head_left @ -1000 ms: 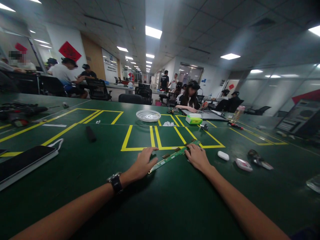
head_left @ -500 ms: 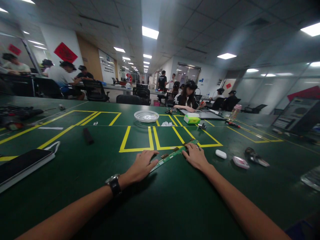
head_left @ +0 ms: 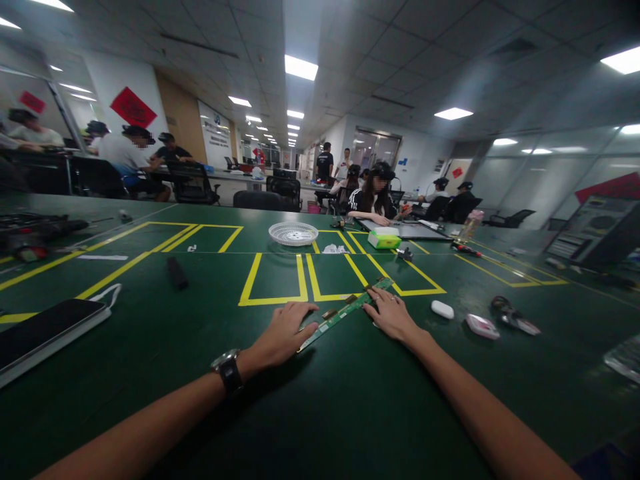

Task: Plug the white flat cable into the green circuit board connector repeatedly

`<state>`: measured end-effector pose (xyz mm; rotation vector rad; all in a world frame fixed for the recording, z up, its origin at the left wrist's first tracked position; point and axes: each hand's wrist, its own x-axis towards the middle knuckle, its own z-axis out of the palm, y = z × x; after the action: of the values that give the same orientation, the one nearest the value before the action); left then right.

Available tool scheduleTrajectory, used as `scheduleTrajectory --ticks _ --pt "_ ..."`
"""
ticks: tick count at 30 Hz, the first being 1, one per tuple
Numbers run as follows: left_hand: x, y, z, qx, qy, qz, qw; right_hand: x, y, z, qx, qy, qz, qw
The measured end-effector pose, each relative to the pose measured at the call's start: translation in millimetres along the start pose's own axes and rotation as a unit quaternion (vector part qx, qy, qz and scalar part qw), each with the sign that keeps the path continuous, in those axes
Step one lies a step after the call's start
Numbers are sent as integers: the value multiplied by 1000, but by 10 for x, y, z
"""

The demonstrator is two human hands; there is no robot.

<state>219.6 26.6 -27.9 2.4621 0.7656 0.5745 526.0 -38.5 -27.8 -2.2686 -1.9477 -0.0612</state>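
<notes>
A long, narrow green circuit board [head_left: 345,312] with brown flex tabs along its far edge lies slantwise before me, its right end farther away. At its left end is my left hand [head_left: 290,333], thumb on the near side and fingers on the far side, wearing a watch [head_left: 229,371] on the wrist. Near the right end my right hand [head_left: 393,312] grips the board, fingers over the far edge and thumb along the near one. Fingertip contact is partly hidden in both hands.
Yellow tape outlines mark the green table [head_left: 320,413]. Beyond the board stand a white basket [head_left: 293,233] and a green tissue pack [head_left: 384,239]. A white case [head_left: 442,309] lies right; a black power bank-like slab [head_left: 50,330] lies left. A person [head_left: 377,197] sits opposite.
The circuit board has shifted slightly left and toward me, and more of its left end shows. Both hands stay almost in place around it.
</notes>
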Motion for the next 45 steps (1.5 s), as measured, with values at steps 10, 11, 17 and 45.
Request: scheduleTrajectory --ticks 10,11,17,45 --pt "1 -20 22 -23 26 0 999 -20 -16 -134 16 32 -66 997" --pt "5 -27 34 -19 31 4 999 -31 -39 -154 21 16 -86 996" --pt "-3 -37 64 20 37 37 998 -239 -416 -345 97 -31 -258 961" --pt "-51 30 53 91 -50 89 991 -314 -591 -394 80 -39 -189 978"
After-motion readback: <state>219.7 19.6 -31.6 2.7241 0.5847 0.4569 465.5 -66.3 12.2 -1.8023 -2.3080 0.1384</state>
